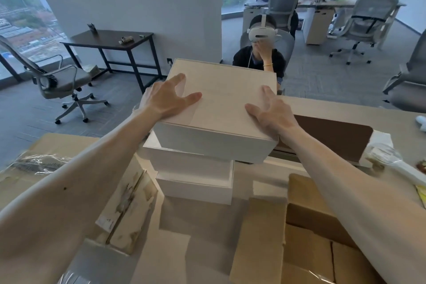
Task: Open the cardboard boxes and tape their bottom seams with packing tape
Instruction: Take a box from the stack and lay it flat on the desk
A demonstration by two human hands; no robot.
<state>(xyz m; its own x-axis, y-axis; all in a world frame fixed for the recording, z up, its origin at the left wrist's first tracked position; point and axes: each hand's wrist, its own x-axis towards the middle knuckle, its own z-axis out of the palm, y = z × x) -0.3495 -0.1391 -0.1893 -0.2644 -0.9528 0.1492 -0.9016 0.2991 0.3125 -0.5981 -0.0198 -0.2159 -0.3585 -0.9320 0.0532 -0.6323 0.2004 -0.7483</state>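
Note:
A white cardboard box [221, 99] sits on top of a stack of white boxes [196, 182] in the middle of the desk. A strip of clear tape runs along its top seam. My left hand [166, 99] lies flat on the box's top left part, fingers spread. My right hand [269, 110] rests flat on the top right part, near the right edge. Neither hand holds anything. No roll of packing tape is visible.
An open brown carton [306, 237] stands at the lower right. Flattened cardboard [129, 205] and a plastic-wrapped sheet [39, 163] lie at the left. Plastic bags [391, 161] lie at the right. A person with a headset [262, 53] sits just behind the stack.

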